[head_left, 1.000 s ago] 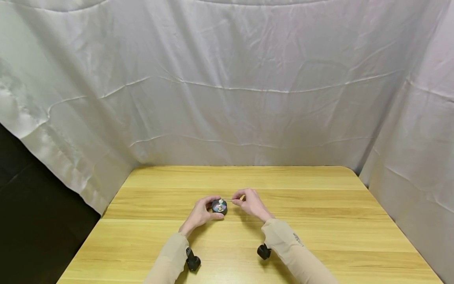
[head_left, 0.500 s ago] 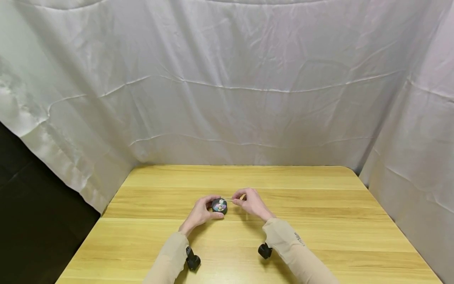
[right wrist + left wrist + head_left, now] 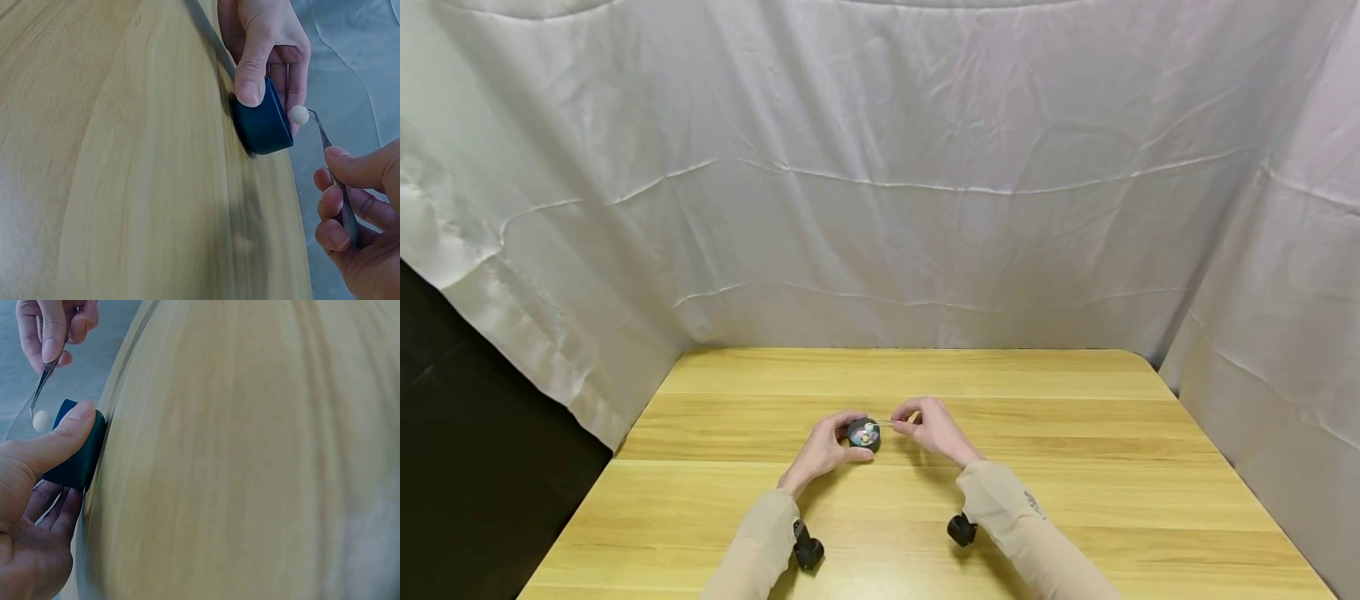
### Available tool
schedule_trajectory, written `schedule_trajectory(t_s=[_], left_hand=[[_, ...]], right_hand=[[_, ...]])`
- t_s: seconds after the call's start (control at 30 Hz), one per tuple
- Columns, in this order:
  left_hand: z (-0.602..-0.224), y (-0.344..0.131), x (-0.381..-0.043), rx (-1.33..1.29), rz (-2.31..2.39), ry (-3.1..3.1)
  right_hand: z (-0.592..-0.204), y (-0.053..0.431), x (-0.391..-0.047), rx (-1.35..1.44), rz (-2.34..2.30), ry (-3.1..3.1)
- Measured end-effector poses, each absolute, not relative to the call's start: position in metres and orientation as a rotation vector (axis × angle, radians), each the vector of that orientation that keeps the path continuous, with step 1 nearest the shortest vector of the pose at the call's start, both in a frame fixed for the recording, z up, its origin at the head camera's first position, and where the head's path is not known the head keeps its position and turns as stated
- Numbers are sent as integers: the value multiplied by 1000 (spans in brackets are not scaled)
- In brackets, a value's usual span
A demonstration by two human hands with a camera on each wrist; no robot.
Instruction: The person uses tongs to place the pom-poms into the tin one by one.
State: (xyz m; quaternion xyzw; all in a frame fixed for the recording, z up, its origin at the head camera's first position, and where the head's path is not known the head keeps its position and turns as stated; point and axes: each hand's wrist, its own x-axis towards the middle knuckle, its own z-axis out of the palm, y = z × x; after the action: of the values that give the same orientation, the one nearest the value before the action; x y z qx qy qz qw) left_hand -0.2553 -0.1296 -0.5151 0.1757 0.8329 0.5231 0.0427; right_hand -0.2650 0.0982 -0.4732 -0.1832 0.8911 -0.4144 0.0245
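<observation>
In the head view my left hand [image 3: 822,452] grips a small dark round container [image 3: 261,128], thumb on the near side and fingers on the far side. It stands on the table, and several small coloured pieces lie inside, too small to tell their kind. My right hand [image 3: 936,432] pinches metal tweezers [image 3: 324,136] between thumb and fingers, to the right of the container. A small white ball [image 3: 300,114] is at their bent tips, just above the container's opening. The left wrist view also has the ball beside the rim, partly near my left thumb [image 3: 72,434].
The wooden table [image 3: 1075,483] spreads around both hands. Pale curtains [image 3: 880,208] hang behind and at the sides, with a black panel [image 3: 475,433] at the left. Black wrist cameras [image 3: 808,550] sit under both sleeves.
The white ball has shifted very slightly to the right at the tweezers' tips. Both hands stay nearly where they were, and the container remains in my left hand.
</observation>
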Motion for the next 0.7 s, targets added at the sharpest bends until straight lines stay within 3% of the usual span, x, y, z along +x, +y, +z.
schedule_trajectory(t_s=[0.7], left_hand=[[-515,-129,-255,516,1602,2537]], right_hand=[[-480,102,-267,-566,-1267,2769]])
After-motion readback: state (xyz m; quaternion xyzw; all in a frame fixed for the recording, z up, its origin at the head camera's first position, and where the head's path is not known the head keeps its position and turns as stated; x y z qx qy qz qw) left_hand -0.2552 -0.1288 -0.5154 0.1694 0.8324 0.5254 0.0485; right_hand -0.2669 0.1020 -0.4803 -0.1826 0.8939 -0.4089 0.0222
